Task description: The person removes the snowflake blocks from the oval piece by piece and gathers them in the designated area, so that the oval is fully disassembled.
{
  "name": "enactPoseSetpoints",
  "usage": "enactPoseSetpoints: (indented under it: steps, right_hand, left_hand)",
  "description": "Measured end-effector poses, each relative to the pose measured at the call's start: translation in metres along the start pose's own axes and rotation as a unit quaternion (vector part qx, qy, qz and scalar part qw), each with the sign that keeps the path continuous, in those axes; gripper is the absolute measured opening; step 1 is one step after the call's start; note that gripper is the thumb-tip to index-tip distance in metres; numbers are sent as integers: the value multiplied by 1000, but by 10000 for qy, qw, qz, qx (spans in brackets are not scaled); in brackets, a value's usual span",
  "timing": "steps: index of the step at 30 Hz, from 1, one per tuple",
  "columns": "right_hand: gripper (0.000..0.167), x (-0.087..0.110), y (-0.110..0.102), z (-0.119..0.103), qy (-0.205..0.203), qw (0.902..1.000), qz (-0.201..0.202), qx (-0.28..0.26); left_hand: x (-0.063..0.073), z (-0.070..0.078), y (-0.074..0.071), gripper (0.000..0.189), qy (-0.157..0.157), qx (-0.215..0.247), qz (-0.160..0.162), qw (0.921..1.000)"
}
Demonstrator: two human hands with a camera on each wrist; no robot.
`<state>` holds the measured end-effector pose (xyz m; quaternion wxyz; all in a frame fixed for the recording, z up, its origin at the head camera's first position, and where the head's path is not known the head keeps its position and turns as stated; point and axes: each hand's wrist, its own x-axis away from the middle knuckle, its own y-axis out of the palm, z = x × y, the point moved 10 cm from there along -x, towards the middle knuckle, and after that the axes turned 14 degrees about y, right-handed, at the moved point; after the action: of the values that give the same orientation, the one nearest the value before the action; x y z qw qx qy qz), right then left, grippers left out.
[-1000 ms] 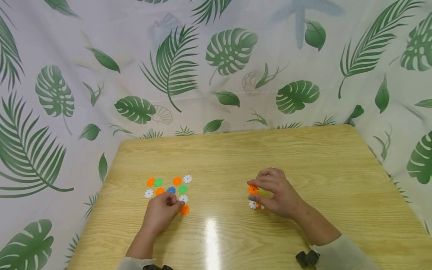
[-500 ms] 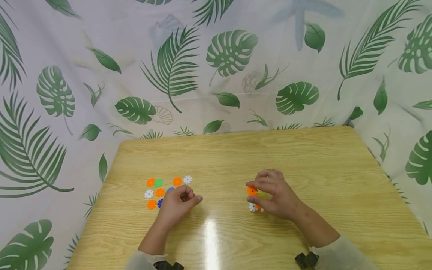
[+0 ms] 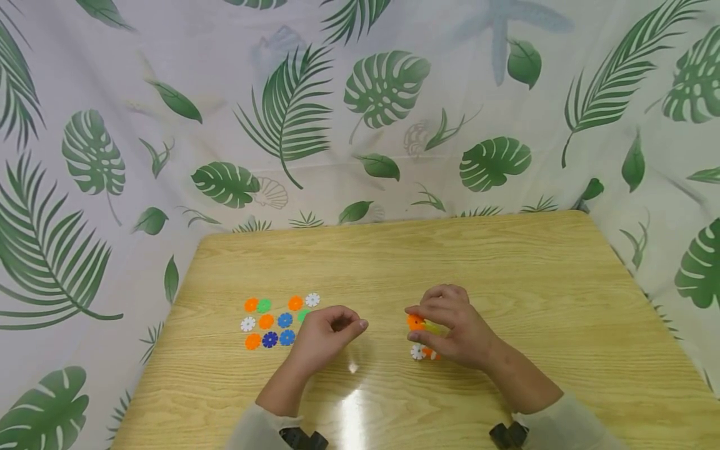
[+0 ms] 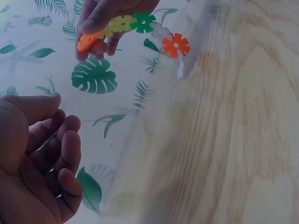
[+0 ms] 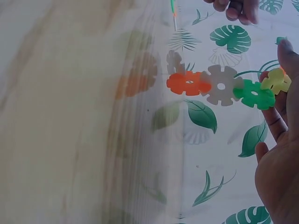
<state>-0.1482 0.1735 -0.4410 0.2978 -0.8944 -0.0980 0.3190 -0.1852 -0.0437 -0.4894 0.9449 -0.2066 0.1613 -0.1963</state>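
My right hand (image 3: 464, 328) pinches one end of a chain of slotted plastic discs, its orange disc (image 3: 415, 322) between thumb and fingers. The chain sags from there through yellow discs (image 4: 120, 23), a green disc (image 5: 254, 94), a white disc (image 5: 221, 86) and another orange disc (image 4: 176, 45), ending in a white disc seen nearly edge-on. My left hand (image 3: 326, 337) is above the table, left of the chain and apart from it. Its fingers are loosely curled, and I see nothing between them in the left wrist view.
Loose discs lie flat in rows on the wooden table (image 3: 506, 250) at left, among them a dark blue disc (image 3: 270, 339) and a white disc (image 3: 248, 324). My left hand covers part of a green disc (image 3: 304, 315). A leaf-print cloth (image 3: 337, 125) hangs behind the table.
My left hand has lifted away from the loose discs and moved right, towards the chain, uncovering several discs at left. My right hand has shifted slightly left, still holding the chain.
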Motion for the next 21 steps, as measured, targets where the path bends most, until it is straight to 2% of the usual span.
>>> enactPoseSetpoints:
  steps: [7,13,21]
  right_hand:
    - [41,-1,2,-3,-102,9999,-20,11]
    - [42,-2,5,-7,-166,9999,-46,0]
    - [44,-3,9,-9,-158,9998,-111,26]
  left_hand:
    - [-14,12,23,32,64,240,-339,9991]
    - [-21,23,42,32,55,474,-626,9969]
    - [-24,31,56,23,147,705,-717,9948]
